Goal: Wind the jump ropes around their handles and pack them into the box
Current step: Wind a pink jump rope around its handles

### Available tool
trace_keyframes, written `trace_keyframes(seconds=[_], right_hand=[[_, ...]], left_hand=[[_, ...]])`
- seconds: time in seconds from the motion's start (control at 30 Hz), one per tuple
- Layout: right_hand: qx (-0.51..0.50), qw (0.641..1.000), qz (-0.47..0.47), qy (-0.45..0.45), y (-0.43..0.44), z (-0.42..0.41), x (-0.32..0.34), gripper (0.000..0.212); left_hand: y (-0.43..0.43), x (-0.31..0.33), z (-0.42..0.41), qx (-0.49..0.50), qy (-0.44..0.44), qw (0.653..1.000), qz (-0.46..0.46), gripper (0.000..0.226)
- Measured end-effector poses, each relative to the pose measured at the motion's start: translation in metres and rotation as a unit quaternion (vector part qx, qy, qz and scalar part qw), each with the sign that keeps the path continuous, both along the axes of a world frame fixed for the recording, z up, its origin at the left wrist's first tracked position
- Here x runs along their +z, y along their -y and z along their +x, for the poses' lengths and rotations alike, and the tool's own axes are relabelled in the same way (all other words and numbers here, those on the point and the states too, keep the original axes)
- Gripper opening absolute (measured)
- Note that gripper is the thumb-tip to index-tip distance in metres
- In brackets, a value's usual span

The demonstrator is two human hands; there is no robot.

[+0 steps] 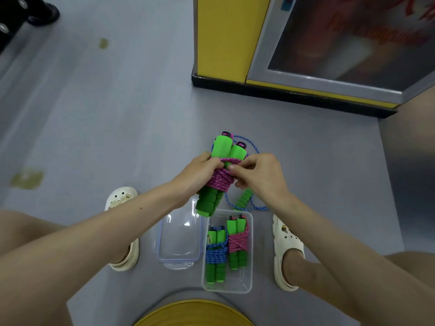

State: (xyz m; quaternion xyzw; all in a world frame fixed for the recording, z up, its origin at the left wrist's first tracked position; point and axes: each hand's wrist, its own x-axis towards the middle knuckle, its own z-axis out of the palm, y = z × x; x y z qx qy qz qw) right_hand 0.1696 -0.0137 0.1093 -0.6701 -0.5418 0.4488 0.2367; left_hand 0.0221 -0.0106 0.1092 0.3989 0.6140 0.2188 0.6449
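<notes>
While the clear rectangular plastic box nearest the person's feet already holds two wound bundles, the pink braided rope on its pair of green foam handles is held just above the box's far end, with its long axis pointing away, roughly in line with the box. The left hand grips the coils from the left, while the right hand pinches the last turn at the coils' top edge — likely tucking it in. Beyond lies a loose blue rope — not yet wound.
</notes>
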Motion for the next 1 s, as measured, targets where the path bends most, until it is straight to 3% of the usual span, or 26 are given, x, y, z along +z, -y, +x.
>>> trace_keyframes(seconds=[0.07, 0.23, 0.33, 0.43, 0.63, 0.8, 0.87, 1.0], right_hand=[[-0.038, 0.998, -0.029, -0.051, 0.002, 0.001, -0.001, 0.01], [-0.032, 0.998, 0.051, 0.013, 0.004, 0.0, 0.0, 0.009], [-0.066, 0.996, 0.043, -0.037, 0.001, 0.0, 0.001, 0.013], [-0.098, 0.99, 0.007, -0.1, 0.0, -0.001, 0.001, 0.017], [-0.263, 0.919, -0.106, -0.274, -0.009, 0.001, 0.003, 0.024], [-0.293, 0.877, -0.122, -0.361, -0.014, 0.003, 0.006, 0.021], [-0.247, 0.893, -0.122, -0.356, -0.015, 0.004, 0.005, 0.021], [-0.092, 0.965, -0.125, -0.21, -0.01, 0.008, 0.004, 0.026]], left_hand=[[0.0, -0.001, 0.001, -0.019, -0.002, 1.0, 0.014, 0.01], [0.003, -0.002, 0.002, -0.028, 0.05, 0.998, 0.031, 0.02], [0.006, -0.005, -0.001, -0.025, 0.081, 0.996, 0.035, 0.041], [0.01, -0.011, -0.002, -0.017, 0.083, 0.995, 0.044, 0.043], [0.008, -0.007, 0.005, 0.038, 0.107, 0.994, 0.007, 0.028], [0.008, -0.003, 0.004, 0.075, 0.181, 0.978, -0.072, 0.014], [0.008, -0.005, 0.002, 0.082, 0.201, 0.972, -0.089, 0.017], [0.009, -0.007, -0.001, 0.05, 0.153, 0.986, -0.043, 0.021]])
